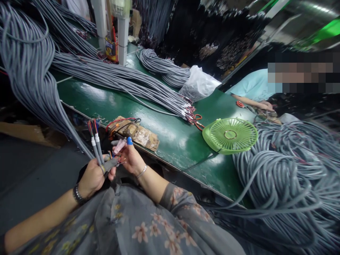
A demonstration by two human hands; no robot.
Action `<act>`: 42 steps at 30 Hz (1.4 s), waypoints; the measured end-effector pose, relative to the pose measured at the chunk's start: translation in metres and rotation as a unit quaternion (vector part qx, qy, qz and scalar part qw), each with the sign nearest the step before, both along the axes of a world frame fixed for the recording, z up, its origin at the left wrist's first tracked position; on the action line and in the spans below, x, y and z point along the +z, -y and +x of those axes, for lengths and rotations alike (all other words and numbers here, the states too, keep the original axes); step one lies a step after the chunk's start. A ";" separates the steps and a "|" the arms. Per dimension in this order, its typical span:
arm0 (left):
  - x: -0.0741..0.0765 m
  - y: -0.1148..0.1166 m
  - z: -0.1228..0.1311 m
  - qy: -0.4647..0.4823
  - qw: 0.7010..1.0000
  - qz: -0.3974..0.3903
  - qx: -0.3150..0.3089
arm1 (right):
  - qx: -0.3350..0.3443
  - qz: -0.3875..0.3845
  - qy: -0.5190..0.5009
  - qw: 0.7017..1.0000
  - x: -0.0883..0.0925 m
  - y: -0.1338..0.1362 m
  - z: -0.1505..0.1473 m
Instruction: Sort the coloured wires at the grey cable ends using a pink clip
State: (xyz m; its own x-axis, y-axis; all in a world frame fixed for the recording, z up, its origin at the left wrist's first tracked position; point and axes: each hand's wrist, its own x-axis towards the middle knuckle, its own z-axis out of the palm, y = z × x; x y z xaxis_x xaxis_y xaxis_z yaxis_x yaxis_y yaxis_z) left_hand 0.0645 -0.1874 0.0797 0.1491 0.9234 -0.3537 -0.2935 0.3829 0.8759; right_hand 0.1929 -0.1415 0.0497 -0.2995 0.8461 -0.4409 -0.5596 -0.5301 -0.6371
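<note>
My left hand (pixel 93 177) is closed round the ends of grey cables (pixel 96 145); two stick up from the fist with coloured wires at their tips. A third cable end (pixel 110 163) points right from the fist with its thin coloured wires fanned out. My right hand (pixel 130 157), with taped fingertips and a blue finger cot, pinches at those fanned wires. Both hands hover over my lap, just in front of the green table's near edge (pixel 170 166).
Thick bundles of grey cable lie across the table (pixel 119 79), hang at left (pixel 29 71) and pile at right (pixel 287 170). A green fan (pixel 230 135), a taped cardboard block (pixel 138 134) and a plastic bag (pixel 198 84) sit on the table. Another person's hand (pixel 262 105) works at the far right.
</note>
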 end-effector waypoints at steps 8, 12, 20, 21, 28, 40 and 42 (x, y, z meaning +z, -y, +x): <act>0.001 0.007 -0.004 0.009 1.000 0.009 0.007 | 0.028 0.005 -0.023 0.999 0.002 0.001 0.009; 0.005 0.008 -0.003 0.015 0.999 -0.003 0.046 | 0.007 0.007 -0.013 1.000 0.002 0.001 0.008; 0.009 0.004 0.005 0.018 0.995 -0.032 0.097 | -0.034 0.012 -0.014 0.999 -0.006 0.000 0.002; 0.008 0.003 0.006 0.015 0.995 -0.031 0.095 | -0.037 0.015 -0.014 0.999 -0.008 0.000 0.002; 0.002 0.002 0.004 0.012 0.996 -0.037 0.086 | -0.033 0.025 -0.011 0.999 -0.011 0.000 0.001; 0.009 0.010 -0.001 0.024 0.994 -0.034 0.105 | -0.015 0.017 -0.007 1.000 -0.001 0.000 0.009; 0.011 0.010 -0.001 0.029 0.992 -0.034 0.115 | -0.013 0.044 0.015 0.999 -0.006 0.000 0.010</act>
State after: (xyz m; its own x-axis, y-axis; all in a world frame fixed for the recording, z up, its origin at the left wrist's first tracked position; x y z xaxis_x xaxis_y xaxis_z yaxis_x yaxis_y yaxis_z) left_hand 0.0635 -0.1974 0.0905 -0.0403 0.9098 -0.4130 -0.4282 0.3578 0.8299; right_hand 0.2033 -0.1419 0.0438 -0.2644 0.8897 -0.3721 -0.5532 -0.4560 -0.6972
